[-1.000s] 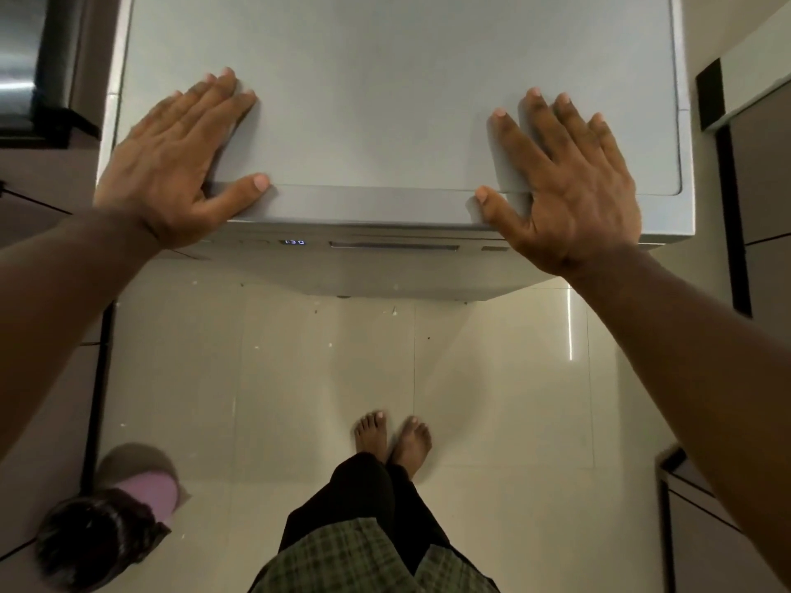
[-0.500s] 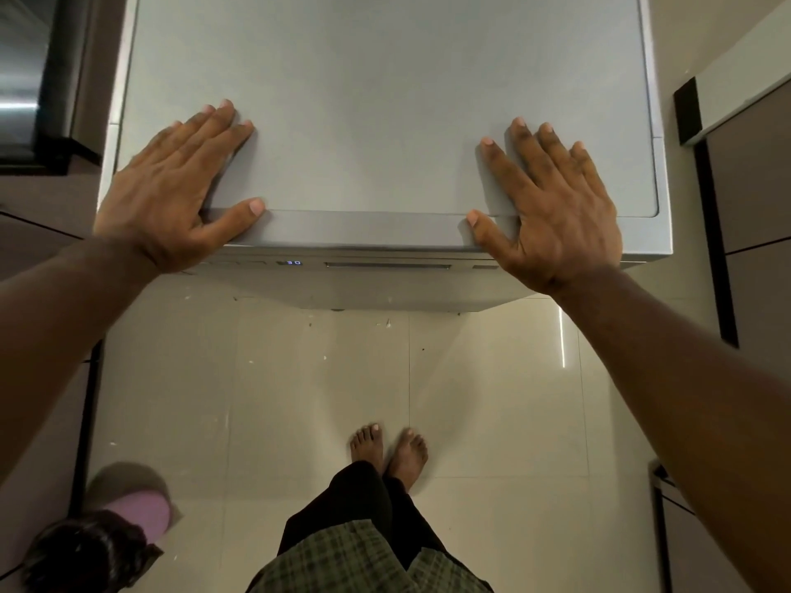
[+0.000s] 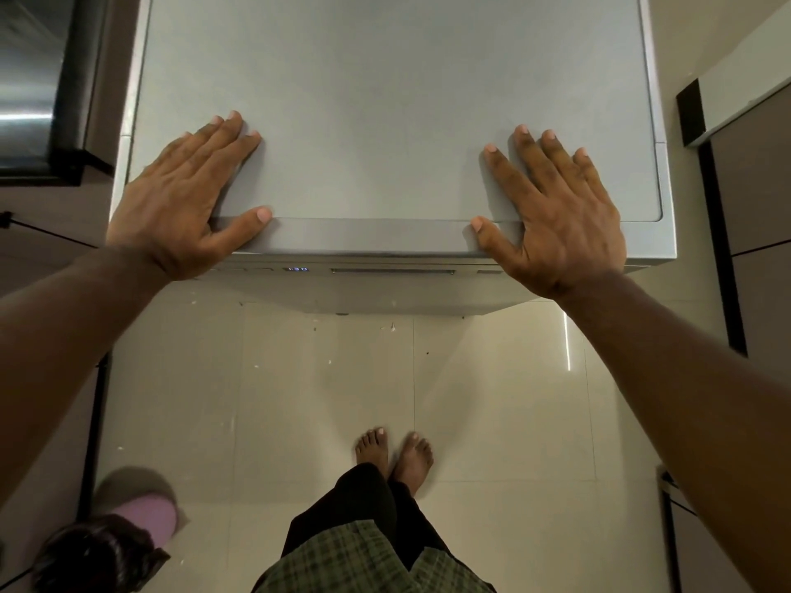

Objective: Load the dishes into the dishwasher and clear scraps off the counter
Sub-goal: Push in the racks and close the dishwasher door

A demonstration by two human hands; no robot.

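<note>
Both palms, left hand [image 3: 179,203] and right hand [image 3: 556,220], now lie slightly nearer the dishwasher's [image 3: 398,122] front edge.

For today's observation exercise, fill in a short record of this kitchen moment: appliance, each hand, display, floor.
appliance: grey dishwasher, seen from above, top panel bare
left hand: left hand flat on the top, fingers straight
right hand: right hand flat on the top, holding nothing
display: lit digits on the front edge
floor: pale tiles with small scraps; bare feet
</note>
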